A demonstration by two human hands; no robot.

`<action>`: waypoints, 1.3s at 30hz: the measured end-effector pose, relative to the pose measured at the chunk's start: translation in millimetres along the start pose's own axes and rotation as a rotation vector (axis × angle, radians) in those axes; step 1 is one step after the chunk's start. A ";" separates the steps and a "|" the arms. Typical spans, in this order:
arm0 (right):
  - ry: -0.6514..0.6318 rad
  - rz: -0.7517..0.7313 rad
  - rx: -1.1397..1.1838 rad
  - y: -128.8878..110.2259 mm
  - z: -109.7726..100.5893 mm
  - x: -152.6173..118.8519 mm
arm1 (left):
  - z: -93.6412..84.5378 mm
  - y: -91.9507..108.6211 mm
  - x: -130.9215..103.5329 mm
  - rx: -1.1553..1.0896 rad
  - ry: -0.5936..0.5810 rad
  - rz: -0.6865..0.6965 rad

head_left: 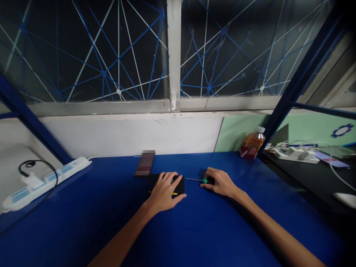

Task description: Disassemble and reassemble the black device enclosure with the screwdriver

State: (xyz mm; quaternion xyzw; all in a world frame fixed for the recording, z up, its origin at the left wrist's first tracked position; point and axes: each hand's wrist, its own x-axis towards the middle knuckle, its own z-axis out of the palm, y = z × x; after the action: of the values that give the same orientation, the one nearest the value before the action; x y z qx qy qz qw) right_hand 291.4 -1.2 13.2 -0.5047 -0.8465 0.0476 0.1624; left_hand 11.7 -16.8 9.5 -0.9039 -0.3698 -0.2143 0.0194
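My left hand [165,191] spans a flat black rectangular object [180,181], fingers over its far side and thumb along its near right corner. A thin yellow strip [174,193] shows on the near side of that object; its exact kind is unclear. To the right, my right hand [218,181] is closed around the handle of a screwdriver [205,181] with a green end. The thin metal shaft points left, its tip close to the black object's right edge. Whether the tip touches it, I cannot tell.
Behind my left hand lies a dark phone-like slab [146,163], partly pixelated. A white power strip [50,183] with a plugged-in black cable runs along the left. A drink bottle [252,144] stands at the back right of the blue table [178,237]. Blue frame posts rise on both sides.
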 end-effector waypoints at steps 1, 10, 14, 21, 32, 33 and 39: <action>-0.005 0.010 0.001 -0.3 0.7 -0.1 | 0.0 -0.1 0.1 0.001 -0.003 0.000; -0.015 0.005 -0.024 -5.6 1.6 -1.0 | -1.0 1.2 -0.4 0.002 0.006 -0.006; 0.012 -0.005 -0.059 -2.8 -0.5 -0.1 | -0.8 0.9 0.0 0.011 0.009 0.002; -0.002 0.029 -0.022 -0.1 3.1 1.0 | 0.9 -0.8 -0.7 0.015 0.006 -0.005; 0.010 -0.005 -0.041 -4.6 -2.7 0.3 | 1.0 -0.4 -0.1 0.013 0.037 0.013; 0.010 -0.002 -0.045 -4.0 -2.5 0.4 | 0.9 -0.4 -0.1 0.013 0.035 0.013; -0.016 0.003 0.003 -1.5 1.2 -0.8 | -0.2 0.5 0.0 0.016 0.024 0.009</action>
State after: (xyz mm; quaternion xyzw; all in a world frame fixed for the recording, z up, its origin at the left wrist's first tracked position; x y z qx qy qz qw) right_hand 290.1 -2.6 12.2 -0.5053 -0.8470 0.0533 0.1562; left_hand 12.0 -17.2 9.8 -0.9026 -0.3674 -0.2221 0.0323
